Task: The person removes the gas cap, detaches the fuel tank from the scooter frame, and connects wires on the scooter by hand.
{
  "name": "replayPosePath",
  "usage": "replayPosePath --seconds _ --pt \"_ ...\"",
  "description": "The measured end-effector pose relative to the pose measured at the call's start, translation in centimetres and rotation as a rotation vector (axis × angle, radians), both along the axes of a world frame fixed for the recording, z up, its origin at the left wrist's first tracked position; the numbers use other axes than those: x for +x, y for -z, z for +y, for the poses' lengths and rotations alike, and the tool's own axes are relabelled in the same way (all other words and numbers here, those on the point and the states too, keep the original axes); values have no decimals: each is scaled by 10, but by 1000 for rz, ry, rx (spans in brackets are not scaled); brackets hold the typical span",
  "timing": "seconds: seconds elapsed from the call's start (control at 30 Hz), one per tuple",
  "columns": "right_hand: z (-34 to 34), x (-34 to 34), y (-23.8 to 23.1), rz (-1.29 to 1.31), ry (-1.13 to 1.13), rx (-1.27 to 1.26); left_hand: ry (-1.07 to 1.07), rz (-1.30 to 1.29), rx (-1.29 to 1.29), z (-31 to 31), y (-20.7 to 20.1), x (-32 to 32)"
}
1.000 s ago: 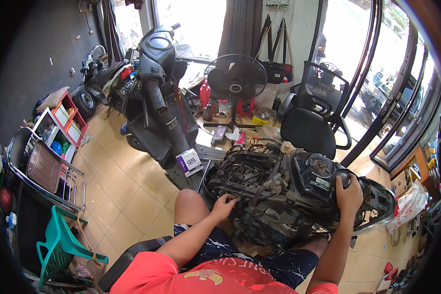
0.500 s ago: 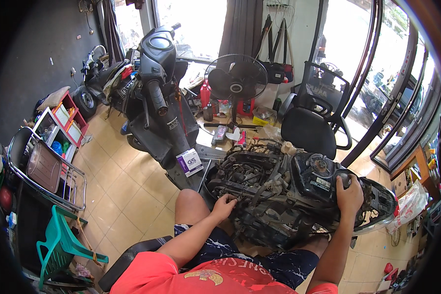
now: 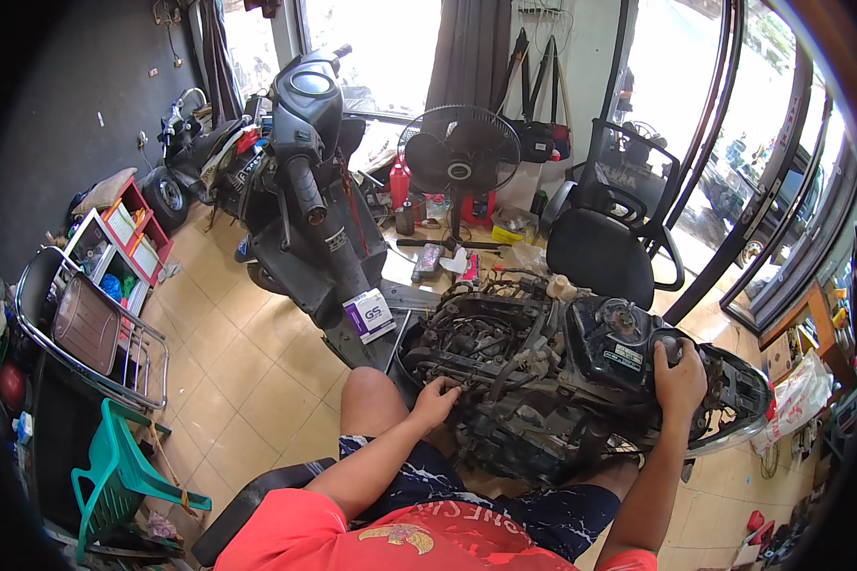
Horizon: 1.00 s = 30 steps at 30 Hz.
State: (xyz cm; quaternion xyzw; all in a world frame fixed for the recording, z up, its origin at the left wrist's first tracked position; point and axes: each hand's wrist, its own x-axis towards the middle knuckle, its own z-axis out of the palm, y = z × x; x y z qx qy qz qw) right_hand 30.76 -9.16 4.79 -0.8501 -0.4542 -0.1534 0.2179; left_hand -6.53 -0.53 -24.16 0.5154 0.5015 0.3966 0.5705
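In front of me stands a scooter stripped of its body panels, its bare frame [image 3: 493, 366] and wiring exposed. My left hand [image 3: 435, 402] is at the near side of this frame, fingers bent and pressed together at its edge. What they pinch, if anything, is too small to make out. To the right, my right hand [image 3: 680, 383] is closed around a round dark part [image 3: 671, 350] beside the black fuel tank [image 3: 595, 343]. My palm and fingers partly hide that part, so its kind cannot be told.
A purple and white box [image 3: 368, 315] rests on the floorboard of a grey scooter [image 3: 338, 252] ahead. Beyond are a standing fan [image 3: 459, 162] and a black office chair [image 3: 600, 257]. A green plastic chair [image 3: 129, 466] and a folding chair [image 3: 90, 328] stand left. A plastic bag [image 3: 798, 404] lies right.
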Motion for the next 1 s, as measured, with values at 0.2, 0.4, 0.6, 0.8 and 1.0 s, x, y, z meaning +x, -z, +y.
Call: replayPosePath --seconds 0.2,0.4,0.6,0.8,1.0 --pt "0 2 2 -8 1 4 6 -12 -2 0 -2 1" --pt "0 -1 -2 -3 3 1 4 -15 -3 0 -3 1" --pt "0 -3 -2 3 5 -5 2 -37 -6 -1 -3 1" --pt "0 -3 -2 1 2 0 -19 -51 -6 -2 -1 1" --pt "0 -1 0 -8 0 9 -14 -38 -7 -3 -7 2"
